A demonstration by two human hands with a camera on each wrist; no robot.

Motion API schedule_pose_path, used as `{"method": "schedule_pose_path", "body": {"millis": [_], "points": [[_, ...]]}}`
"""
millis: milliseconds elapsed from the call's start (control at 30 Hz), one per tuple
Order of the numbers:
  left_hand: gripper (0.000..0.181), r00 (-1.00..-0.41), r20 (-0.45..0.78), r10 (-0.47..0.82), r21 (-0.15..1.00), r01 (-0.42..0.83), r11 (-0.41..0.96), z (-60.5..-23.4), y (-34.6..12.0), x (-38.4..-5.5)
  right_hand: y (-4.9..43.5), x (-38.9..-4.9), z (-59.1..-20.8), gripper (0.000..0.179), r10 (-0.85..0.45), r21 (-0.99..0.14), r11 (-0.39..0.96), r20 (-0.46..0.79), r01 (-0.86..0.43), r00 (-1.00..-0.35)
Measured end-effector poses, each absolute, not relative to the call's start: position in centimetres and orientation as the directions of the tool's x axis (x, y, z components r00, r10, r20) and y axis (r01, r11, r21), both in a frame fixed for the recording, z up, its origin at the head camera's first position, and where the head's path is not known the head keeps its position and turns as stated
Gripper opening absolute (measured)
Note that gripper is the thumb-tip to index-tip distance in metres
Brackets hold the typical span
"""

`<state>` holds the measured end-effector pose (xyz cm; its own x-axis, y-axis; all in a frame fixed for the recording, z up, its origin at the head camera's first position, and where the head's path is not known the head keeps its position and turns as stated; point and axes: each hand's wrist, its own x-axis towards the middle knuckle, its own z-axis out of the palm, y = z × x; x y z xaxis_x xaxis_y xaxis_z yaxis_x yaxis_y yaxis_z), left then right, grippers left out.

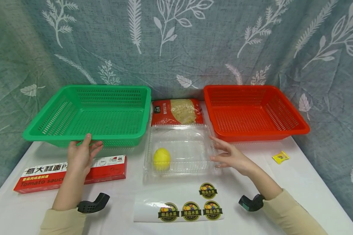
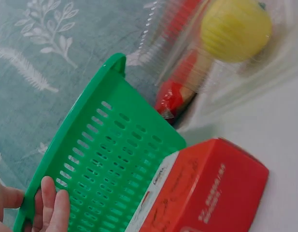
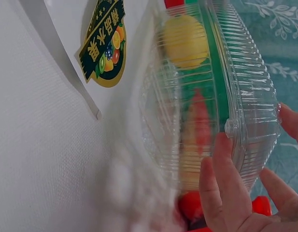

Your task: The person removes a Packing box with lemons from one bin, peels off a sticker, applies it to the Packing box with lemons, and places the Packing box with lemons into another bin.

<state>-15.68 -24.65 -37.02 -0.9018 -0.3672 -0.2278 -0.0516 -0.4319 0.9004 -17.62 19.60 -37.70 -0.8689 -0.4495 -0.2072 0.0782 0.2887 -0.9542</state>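
My left hand [image 1: 80, 156] is at the near side of the green basket [image 1: 126, 137], thumb over the rim and fingers bent under it; the left wrist view shows the rim pinched between them. Beneath that forearm lies a long red and white pasta box [image 1: 109, 174]. A clear plastic clamshell box [image 1: 188, 150] stands in the middle, its lid down, with a yellow lemon-like fruit [image 1: 161, 159] inside at the left. At its right side, my right hand [image 1: 233, 158] has its fingers spread, fingertips right at the plastic wall in the right wrist view.
Behind the clear box lies a red bag of pasta [image 1: 182, 111]. A red basket [image 1: 259, 135] stands at the back right, with a small yellow wrapped packet [image 1: 280, 157] in front. A sheet [image 1: 148, 209] with several round fruit stickers lies at the front.
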Motion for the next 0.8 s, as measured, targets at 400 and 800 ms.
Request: {"method": "schedule_pose_path", "body": {"millis": [400, 800], "points": [[0.033, -0.969, -0.174, -0.175, 0.952, -0.120, -0.282, -37.5, -25.6, -15.1, 20.3, -17.0, -37.5, 0.072, -0.448, -0.954, 0.298, -0.155, 0.016, -0.880], [0.048, -0.980, -0.178, -0.088, 0.976, -0.187, 0.108, -37.0, -22.8, -13.7, 21.4, -15.4, -37.2, 0.065, -0.422, -0.939, 0.339, -0.100, -0.055, -0.901]]}}
